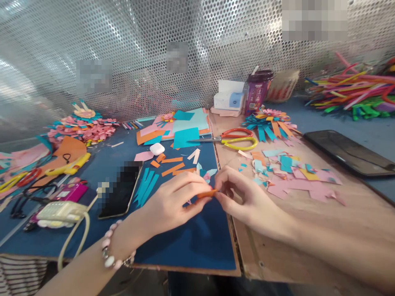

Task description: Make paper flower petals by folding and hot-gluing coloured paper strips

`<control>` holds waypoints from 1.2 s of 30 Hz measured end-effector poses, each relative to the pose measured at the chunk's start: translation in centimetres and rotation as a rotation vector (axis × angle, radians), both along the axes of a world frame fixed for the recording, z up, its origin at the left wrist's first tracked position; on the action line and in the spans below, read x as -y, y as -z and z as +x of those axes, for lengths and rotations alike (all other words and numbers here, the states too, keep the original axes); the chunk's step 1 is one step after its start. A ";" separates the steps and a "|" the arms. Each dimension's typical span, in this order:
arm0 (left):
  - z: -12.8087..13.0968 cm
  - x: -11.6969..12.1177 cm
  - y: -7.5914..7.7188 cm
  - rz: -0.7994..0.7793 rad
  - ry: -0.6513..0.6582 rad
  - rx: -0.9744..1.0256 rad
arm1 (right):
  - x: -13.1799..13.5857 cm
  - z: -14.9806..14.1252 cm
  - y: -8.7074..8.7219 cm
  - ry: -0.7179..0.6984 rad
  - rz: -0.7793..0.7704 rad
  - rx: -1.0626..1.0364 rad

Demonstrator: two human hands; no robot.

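Note:
My left hand point(173, 201) and my right hand point(243, 195) meet over the blue mat point(197, 242), both pinching a small orange paper strip point(206, 193) between fingertips. A bead bracelet point(111, 250) is on my left wrist. Teal strips point(146, 185) and more orange strips point(173, 166) lie just beyond my left hand. Pink and teal scraps point(293, 174) lie on the wooden board point(277, 255) beyond my right hand.
Red and yellow scissors point(237, 137) lie behind the hands. A phone point(119, 193) sits left, another dark phone point(348, 152) right. Paper flowers point(80, 127), a tissue box point(228, 98), a purple cup point(257, 90) and coloured sticks point(354, 92) stand before the perforated metal wall.

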State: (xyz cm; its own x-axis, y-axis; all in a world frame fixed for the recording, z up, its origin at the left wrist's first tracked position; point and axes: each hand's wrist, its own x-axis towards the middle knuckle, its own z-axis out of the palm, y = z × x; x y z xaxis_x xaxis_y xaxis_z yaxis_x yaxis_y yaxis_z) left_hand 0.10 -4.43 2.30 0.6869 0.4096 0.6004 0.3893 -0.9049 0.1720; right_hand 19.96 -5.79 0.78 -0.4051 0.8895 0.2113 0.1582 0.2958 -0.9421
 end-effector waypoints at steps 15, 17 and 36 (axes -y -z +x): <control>0.1 0.0 -0.2 0.021 -0.027 0.016 | -0.2 0.2 0.1 -0.018 -0.066 -0.043; 0.1 0.0 -0.2 0.014 -0.038 0.020 | -0.2 0.2 -0.1 -0.015 -0.051 -0.031; 0.4 -0.1 -0.4 -0.114 -0.091 0.089 | -0.7 0.1 0.1 0.016 -0.059 -0.077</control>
